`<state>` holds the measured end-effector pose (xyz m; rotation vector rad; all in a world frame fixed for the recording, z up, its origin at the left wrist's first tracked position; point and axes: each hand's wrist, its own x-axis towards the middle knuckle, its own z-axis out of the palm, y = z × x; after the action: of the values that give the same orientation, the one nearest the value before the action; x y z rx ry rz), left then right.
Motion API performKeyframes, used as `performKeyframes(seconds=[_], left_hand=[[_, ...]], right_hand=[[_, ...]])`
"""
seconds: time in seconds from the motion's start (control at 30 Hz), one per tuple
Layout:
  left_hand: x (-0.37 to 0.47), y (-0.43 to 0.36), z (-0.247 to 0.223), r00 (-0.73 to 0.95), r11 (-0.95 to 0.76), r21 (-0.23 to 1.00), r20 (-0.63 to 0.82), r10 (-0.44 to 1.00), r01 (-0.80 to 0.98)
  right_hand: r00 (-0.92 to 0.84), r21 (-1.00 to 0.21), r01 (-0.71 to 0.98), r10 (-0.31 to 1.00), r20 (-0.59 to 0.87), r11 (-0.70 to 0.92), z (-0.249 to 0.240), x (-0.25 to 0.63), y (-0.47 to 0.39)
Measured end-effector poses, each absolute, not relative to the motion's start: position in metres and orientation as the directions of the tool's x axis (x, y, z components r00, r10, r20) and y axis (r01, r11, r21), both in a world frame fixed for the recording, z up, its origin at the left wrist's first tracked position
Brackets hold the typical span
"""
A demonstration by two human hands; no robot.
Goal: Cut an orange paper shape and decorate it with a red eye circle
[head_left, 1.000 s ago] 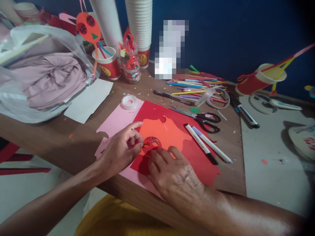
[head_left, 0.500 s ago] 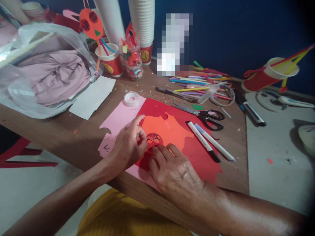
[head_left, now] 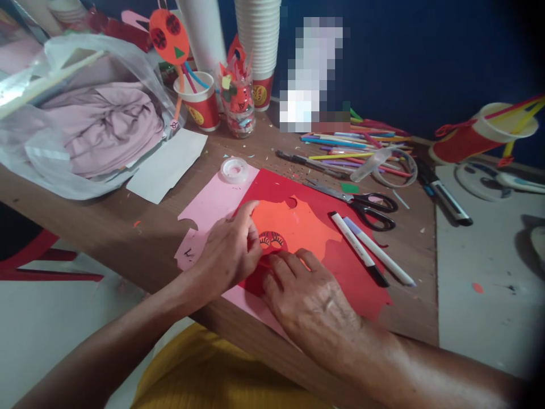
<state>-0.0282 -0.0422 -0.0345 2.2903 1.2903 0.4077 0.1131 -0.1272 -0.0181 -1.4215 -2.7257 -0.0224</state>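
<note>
Between my hands is a small red paper cut-out [head_left: 279, 243] with black-lashed eyes drawn on it, lying over orange paper [head_left: 304, 218]. My left hand [head_left: 232, 247] is curled in at its left edge, thumb and fingers pinched together. My right hand [head_left: 309, 289] rests across its lower part with bent fingers, hiding much of that side. Beneath lie a large red sheet [head_left: 353, 272] and a pink sheet [head_left: 208, 199] with cut-out notches. Two capped markers [head_left: 360, 250] lie right of the orange paper.
Black-handled scissors [head_left: 374, 207] lie behind the markers. A tape roll [head_left: 234, 169] sits on the pink sheet. Farther back are colored sticks [head_left: 340, 142], paper cups [head_left: 200, 108], a jar of scraps [head_left: 239, 108] and a clear bag [head_left: 38, 176] with pink cloth.
The whole view has shifted, so things appear slightly farther right. My left index finger has curled down closer to the other fingers. My right hand stays on the red cut-out.
</note>
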Motion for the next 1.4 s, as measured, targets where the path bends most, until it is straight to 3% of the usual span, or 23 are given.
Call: performKeyframes(seconds=[0.43,0.8,1.4], left_hand=[[-0.0256,-0.04,-0.0273,0.486,-0.366,0.517,-0.115,0.866,0.774],[-0.0275,-0.0396,-0.0335,0.508,-0.405,0.535,-0.053,0.86,0.741],[-0.0289,-0.0404,-0.0335,0.574,-0.536,0.39,0.024,0.819,0.749]], right_hand=[[-0.576,-0.036,0.816,0.817,0.028,0.577,-0.0184,0.1154,-0.125],[-0.558,-0.029,0.828,0.829,0.039,0.56,-0.0235,0.117,-0.124],[-0.553,-0.011,0.832,0.831,0.058,0.555,-0.0261,0.1153,-0.124]])
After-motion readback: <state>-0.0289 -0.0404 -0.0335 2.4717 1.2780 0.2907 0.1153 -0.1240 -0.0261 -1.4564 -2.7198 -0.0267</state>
